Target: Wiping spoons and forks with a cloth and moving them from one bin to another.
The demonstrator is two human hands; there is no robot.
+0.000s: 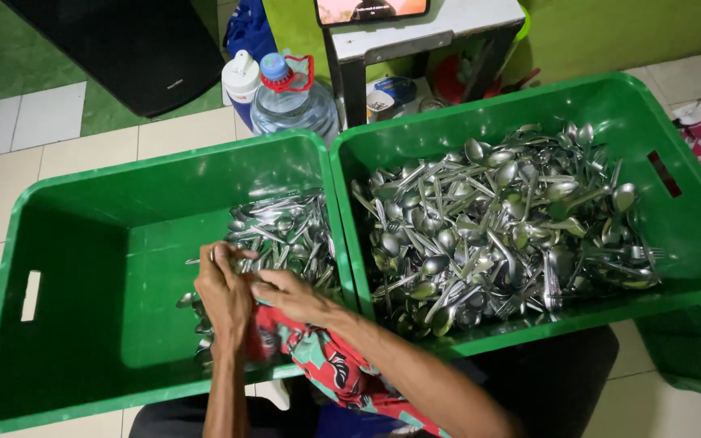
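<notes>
- Setup: two green plastic crates side by side on tiled floor. Left crate [58, 268] approx. one-third filled, cutlery heaped toward its right wall. Right crate [683, 219] heaped w/ a pile of spoons and forks [496, 219] across most of its floor.
- Both hands work over the near right corner of the left crate, just above the smaller cutlery pile [285, 231].
- Left hand [225, 296]: fingers curled shut round a thin metal piece of cutlery [214, 253]; its tip shows above the knuckles. Spoon or fork: cannot tell, head is hidden.
- Right hand [290, 296]: fingers bent, closed onto a red patterned cloth [326, 365], pressed against the left hand. Cloth trails back over the crate's near rim toward the lap.
- Judgement: step in hand looks like wiping the held piece w/ the cloth.
- To do it well: grip the handle firmly w/ left hand, wrap cloth fully round the piece, draw it along full length incl. the bowl or tines; keep cloth clear of the heap so it does not snag; one piece at a time.
- Risk, as judged: fork tines in either heap may catch cloth or fingers.
- Beyond the far rims: clear water bottle w/ blue cap [290, 101], a white-capped bottle [241, 81], a small table w/ dark legs [415, 36].
</notes>
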